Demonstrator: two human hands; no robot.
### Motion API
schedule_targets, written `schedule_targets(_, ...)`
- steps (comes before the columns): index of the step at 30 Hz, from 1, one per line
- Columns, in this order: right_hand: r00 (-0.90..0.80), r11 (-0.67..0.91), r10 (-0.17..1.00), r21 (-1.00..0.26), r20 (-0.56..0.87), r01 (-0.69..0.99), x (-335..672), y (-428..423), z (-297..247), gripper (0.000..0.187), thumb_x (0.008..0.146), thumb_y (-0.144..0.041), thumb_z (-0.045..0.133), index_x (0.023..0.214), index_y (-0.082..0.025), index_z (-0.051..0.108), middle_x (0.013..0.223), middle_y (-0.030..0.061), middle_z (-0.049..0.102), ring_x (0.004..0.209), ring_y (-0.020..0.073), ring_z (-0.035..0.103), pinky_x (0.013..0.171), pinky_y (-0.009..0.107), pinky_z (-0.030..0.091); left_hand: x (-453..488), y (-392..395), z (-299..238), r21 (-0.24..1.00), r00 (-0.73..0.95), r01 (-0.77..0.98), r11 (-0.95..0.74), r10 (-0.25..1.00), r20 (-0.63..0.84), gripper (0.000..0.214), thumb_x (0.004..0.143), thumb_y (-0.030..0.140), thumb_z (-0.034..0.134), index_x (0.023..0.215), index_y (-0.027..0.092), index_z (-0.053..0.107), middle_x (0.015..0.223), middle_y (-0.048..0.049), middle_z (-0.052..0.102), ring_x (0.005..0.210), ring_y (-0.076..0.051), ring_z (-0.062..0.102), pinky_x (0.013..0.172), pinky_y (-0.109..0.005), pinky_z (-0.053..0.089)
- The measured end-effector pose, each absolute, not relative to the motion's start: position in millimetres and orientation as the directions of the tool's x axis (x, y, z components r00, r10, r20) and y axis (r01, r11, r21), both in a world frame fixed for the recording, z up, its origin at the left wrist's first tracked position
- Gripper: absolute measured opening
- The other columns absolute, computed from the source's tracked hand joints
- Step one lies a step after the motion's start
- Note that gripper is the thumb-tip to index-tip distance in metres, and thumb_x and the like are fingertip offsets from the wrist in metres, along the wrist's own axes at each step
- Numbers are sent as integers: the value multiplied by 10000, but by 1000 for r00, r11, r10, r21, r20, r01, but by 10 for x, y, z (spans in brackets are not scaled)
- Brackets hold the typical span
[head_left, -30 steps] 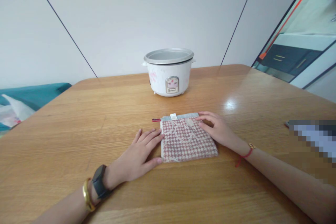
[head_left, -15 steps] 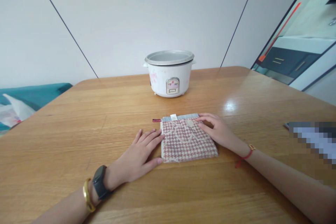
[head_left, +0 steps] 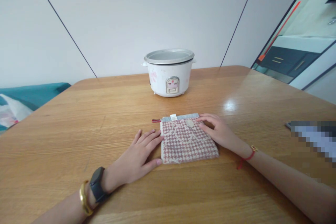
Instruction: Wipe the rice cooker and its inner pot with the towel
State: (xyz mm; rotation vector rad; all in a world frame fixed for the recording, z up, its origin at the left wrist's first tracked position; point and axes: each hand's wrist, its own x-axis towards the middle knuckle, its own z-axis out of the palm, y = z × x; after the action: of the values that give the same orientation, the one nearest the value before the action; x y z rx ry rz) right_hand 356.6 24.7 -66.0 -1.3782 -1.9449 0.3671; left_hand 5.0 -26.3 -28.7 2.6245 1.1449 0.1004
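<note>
A folded cloth (head_left: pixel 187 140) with a red and cream houndstooth pattern lies flat on the wooden table (head_left: pixel 78 119), a grey hem and a small white tag along its far edge. My left hand (head_left: pixel 138 157) lies flat on the table with its fingers stretched out, the fingertips touching the cloth's left edge. My right hand (head_left: pixel 219 131) rests open on the cloth's far right corner, fingers pointing left. The left wrist wears a dark watch and a gold bangle, the right wrist a red cord.
A white rice cooker (head_left: pixel 169 71) with a metal lid stands at the back middle of the table, near the wall. A blurred-out object (head_left: pixel 312 136) lies at the right edge. A teal seat (head_left: pixel 31 92) with a white bag shows beyond the table's left side.
</note>
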Motion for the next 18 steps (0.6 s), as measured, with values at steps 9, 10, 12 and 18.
schedule_targets(9,-166,370,908,-555,384,745,3561,215,-655,249,904,-309,547,1038,-240,746,1196,90,723,1162,285,637,1061,544,452,45,-257,-287,287,684,704,-650,729,-26,643,992,584,446,1551,281,344,1632,-111,348,1515,-313,294,1217,-691,144)
schedule_targets(10,-172,376,907,-552,385,744,3560,214,-655,250,906,-309,546,1041,-240,745,1197,88,723,1159,283,637,1057,541,456,46,-260,-286,283,684,704,-651,729,-24,644,993,582,445,1552,279,342,1632,-114,347,1515,-312,293,1217,-690,144)
schedule_targets(12,-180,381,905,-548,385,745,3558,212,-655,250,910,-310,545,1049,-242,742,1201,85,722,1166,283,634,1053,538,459,49,-264,-281,274,685,703,-656,728,-16,647,996,579,442,1556,275,333,1635,-120,340,1516,-310,293,1218,-688,139)
schedule_targets(18,-170,369,909,-540,382,756,3543,194,-638,243,918,-310,540,1048,-256,738,1214,84,718,1191,290,631,1070,552,450,55,-262,-276,259,697,693,-672,717,-4,640,998,575,438,1554,276,330,1638,-121,334,1510,-316,304,1213,-694,145)
